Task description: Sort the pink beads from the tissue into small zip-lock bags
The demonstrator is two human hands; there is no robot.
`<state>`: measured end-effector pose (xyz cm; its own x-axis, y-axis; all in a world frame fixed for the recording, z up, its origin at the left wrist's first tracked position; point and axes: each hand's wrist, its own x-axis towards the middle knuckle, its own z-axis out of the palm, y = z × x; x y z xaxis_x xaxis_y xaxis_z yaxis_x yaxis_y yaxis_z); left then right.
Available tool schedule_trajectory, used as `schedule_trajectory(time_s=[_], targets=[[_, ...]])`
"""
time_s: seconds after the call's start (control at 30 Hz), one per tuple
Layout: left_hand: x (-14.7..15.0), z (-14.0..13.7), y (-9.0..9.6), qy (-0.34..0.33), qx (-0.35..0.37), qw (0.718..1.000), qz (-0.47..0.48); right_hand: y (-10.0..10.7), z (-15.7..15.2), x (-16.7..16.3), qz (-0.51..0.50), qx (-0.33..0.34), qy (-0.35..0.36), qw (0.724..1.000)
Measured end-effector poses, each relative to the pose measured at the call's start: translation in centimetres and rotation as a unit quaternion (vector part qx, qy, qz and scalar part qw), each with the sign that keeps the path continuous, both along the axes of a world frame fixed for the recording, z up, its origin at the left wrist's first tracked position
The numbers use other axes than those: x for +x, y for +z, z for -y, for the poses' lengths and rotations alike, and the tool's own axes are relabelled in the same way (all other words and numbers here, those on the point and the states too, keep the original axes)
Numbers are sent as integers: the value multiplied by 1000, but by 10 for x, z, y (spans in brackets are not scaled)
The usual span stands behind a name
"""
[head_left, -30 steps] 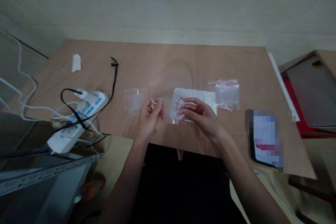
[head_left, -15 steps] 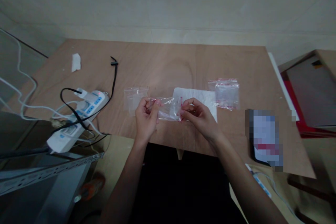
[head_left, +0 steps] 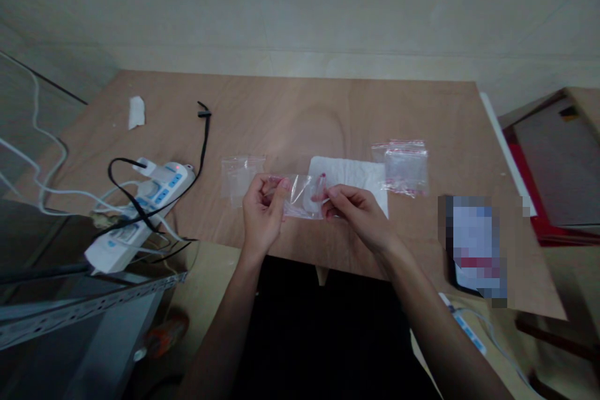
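Observation:
A clear zip-lock bag [head_left: 300, 195] with a red-edged mouth is stretched between my two hands above the front of the table. My left hand [head_left: 264, 209] is closed on its left end, thumb on top. At the red edge, my right hand [head_left: 354, 207] pinches the bag's right end, and a finger seems to show through the plastic there. Behind my left hand lie clear bags [head_left: 237, 174] on the wood. A white paper sheet [head_left: 360, 175] lies under and behind my right hand. Farther right is a stack of red-edged zip-lock bags [head_left: 405, 167].
A white power strip [head_left: 159, 197] with plugs and tangled cables stands at the table's left. A phone [head_left: 473, 237], blurred out, lies near the right front edge. A white scrap [head_left: 136, 112] sits at the back left. A wall borders the wooden table [head_left: 281, 106] behind.
My right fingers have shifted at the bag's red-edged mouth, curling more and reaching slightly into or behind it. The red edge now looks bent and less straight. My left hand has barely moved.

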<state>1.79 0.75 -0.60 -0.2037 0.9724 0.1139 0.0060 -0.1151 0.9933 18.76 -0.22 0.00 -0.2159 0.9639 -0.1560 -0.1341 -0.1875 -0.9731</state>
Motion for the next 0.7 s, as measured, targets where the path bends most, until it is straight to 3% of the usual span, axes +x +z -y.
schedule_trajectory(time_s=[0.43, 0.7], targets=[[2, 1, 4, 53, 23, 998, 4, -9, 5, -1, 19, 29, 34, 999], [5, 1, 8, 95, -1, 995, 13, -16, 11, -7, 8, 8, -14, 1000]])
